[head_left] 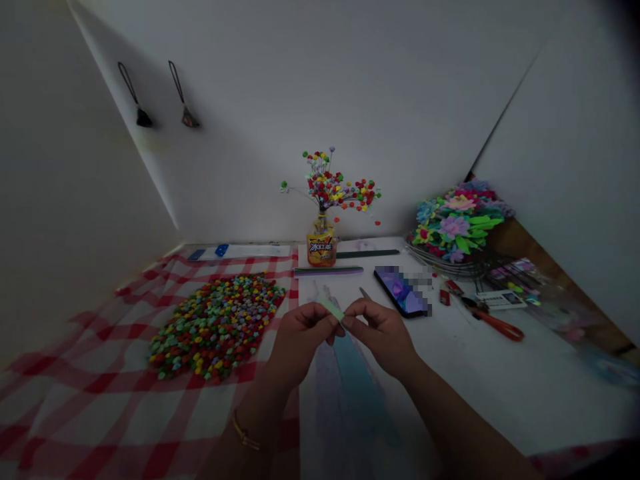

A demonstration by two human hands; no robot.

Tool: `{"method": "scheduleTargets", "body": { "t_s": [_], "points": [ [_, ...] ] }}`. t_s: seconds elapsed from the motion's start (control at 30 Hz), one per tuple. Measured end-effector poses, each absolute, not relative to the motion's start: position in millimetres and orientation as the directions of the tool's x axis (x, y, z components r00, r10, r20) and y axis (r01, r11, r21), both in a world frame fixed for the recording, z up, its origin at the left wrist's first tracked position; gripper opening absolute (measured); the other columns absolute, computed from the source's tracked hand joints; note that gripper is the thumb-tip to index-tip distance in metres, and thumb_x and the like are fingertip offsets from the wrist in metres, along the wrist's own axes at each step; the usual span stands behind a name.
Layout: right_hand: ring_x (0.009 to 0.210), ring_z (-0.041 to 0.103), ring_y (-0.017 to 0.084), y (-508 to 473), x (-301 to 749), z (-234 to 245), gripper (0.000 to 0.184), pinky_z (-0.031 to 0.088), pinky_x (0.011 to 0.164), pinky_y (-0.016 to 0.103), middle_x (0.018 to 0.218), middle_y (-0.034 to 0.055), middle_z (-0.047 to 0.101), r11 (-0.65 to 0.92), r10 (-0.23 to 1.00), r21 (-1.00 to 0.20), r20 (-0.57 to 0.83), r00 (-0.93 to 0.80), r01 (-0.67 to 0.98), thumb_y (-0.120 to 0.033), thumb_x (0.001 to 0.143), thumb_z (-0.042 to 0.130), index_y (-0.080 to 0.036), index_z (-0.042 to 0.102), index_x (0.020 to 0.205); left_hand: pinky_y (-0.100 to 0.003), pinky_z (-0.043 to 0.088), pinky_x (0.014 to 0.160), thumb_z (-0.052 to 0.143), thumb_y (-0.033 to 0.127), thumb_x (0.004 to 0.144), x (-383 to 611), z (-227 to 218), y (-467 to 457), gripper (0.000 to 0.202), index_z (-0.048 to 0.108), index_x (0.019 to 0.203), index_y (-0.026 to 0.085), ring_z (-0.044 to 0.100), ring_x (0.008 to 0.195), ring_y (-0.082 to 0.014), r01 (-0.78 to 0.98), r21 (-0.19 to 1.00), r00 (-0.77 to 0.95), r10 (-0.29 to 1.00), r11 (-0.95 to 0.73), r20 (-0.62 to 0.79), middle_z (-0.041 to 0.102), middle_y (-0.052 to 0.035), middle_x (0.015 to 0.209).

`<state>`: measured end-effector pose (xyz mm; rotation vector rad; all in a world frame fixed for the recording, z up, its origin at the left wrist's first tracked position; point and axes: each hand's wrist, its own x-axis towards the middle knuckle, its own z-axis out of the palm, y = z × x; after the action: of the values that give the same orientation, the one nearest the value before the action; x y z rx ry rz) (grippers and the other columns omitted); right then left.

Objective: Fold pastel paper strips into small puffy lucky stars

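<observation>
My left hand [299, 337] and my right hand [383, 333] meet over the table's middle, both pinched on a thin pale green paper strip [332, 309] held between their fingertips. Below the hands lie long paper strips [353, 387], teal and lilac, on the white table [500, 387]. A heap of small colourful paper stars [217, 325] lies to the left on the red-and-white checked cloth [100, 400].
A bottle holding a wire tree of stars [323, 247] stands at the back. A phone [403, 291] lies right of the hands, red-handled scissors [493, 322] further right, and a basket of paper flowers [457, 227] at the back right. Two dark tassels [165, 100] hang on the wall.
</observation>
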<state>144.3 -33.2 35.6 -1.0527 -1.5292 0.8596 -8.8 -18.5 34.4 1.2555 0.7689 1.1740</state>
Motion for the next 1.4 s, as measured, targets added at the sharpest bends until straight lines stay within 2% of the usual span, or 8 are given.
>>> {"method": "scheduleTargets", "body": {
  "t_s": [0.17,0.3,0.43,0.53,0.67,0.87,1.27,1.4],
  "points": [
    [0.065,0.051,0.013,-33.1,142.4,35.8,0.011,0.04,0.063,0.027,0.064,-0.0014,0.058,0.284,0.959,-0.95,0.28,-0.047,0.131,-0.027,0.073,0.059,-0.018,0.058,0.066,-0.022,0.038,0.053,0.061,0.021,0.07,-5.0,35.8,-20.8,0.011,0.061,0.061,0.014,0.048,0.053,-0.0093,-0.128,0.978,0.209,0.959,-0.166,0.19,0.058,0.0008,0.054],
    [0.063,0.05,0.012,-33.1,138.7,32.2,0.011,0.041,0.06,0.026,0.065,-0.0014,0.055,0.272,0.962,-0.961,0.273,0.021,0.05,-0.029,0.073,0.059,-0.019,0.056,0.07,-0.022,0.04,0.058,0.066,0.021,0.067,1.0,31.3,-21.4,0.008,0.06,0.07,0.016,0.049,0.057,-0.0087,-0.305,0.944,0.195,0.962,-0.126,0.192,0.055,0.0034,0.059],
    [0.067,0.051,0.013,-33.1,137.9,29.8,0.01,0.042,0.064,0.027,0.068,-0.0009,0.055,0.36,0.93,-0.917,0.368,0.016,0.171,-0.029,0.074,0.059,-0.019,0.059,0.07,-0.022,0.04,0.059,0.069,0.021,0.063,0.6,27.1,-18.9,0.013,0.06,0.071,0.016,0.048,0.057,-0.0085,-0.387,0.919,0.175,0.972,-0.077,0.155,0.054,0.0042,0.058],
    [0.073,0.054,0.015,-32.3,140.9,30.5,0.01,0.042,0.07,0.029,0.072,0.0005,0.058,0.372,0.924,-0.89,0.382,-0.014,0.265,-0.029,0.074,0.059,-0.019,0.061,0.072,-0.022,0.04,0.06,0.068,0.022,0.065,-4.0,28.4,-17.1,0.011,0.06,0.069,0.016,0.05,0.06,-0.0095,-0.28,0.953,0.166,0.972,-0.117,0.168,0.055,0.0031,0.06],
    [0.077,0.055,0.016,-30.6,145.2,32.5,0.012,0.043,0.074,0.031,0.079,0.0005,0.06,0.376,0.92,-0.889,0.391,0.006,0.261,-0.029,0.072,0.061,-0.021,0.061,0.08,-0.024,0.042,0.063,0.062,0.023,0.07,-8.1,31.4,-16.5,0.007,0.061,0.071,0.016,0.055,0.062,-0.0119,-0.065,0.977,0.216,0.953,-0.203,0.212,0.059,0.0011,0.061],
    [0.065,0.05,0.013,-29.2,146.1,34.3,0.012,0.04,0.065,0.027,0.064,-0.0028,0.053,0.327,0.94,-0.904,0.34,0.001,0.274,-0.027,0.072,0.058,-0.019,0.054,0.063,-0.023,0.041,0.055,0.064,0.022,0.067,-7.1,34.2,-17.7,0.008,0.065,0.072,0.016,0.053,0.055,-0.011,0.001,0.983,0.26,0.949,-0.186,0.179,0.059,0.0006,0.058],
    [0.06,0.052,0.012,-28.1,147.9,33.1,0.006,0.04,0.062,0.026,0.059,-0.0031,0.058,0.14,0.983,-0.985,0.151,-0.104,-0.104,-0.021,0.069,0.06,-0.017,0.06,0.064,-0.021,0.04,0.056,0.062,0.018,0.07,-10.4,37.1,-19.2,0.003,0.064,0.071,0.016,0.051,0.057,-0.0096,-0.106,0.977,0.321,0.923,-0.187,0.211,0.061,0.0002,0.062],
    [0.06,0.051,0.011,-30.8,145.3,33.0,0.006,0.04,0.062,0.026,0.061,-0.0031,0.057,0.12,0.98,-0.98,0.143,-0.141,-0.16,-0.021,0.067,0.064,-0.017,0.06,0.065,-0.02,0.04,0.054,0.063,0.016,0.069,-9.3,35.5,-17.8,0.003,0.061,0.072,0.016,0.05,0.055,-0.0084,-0.191,0.972,0.359,0.911,-0.14,0.201,0.06,0.002,0.058]
  ]
}}
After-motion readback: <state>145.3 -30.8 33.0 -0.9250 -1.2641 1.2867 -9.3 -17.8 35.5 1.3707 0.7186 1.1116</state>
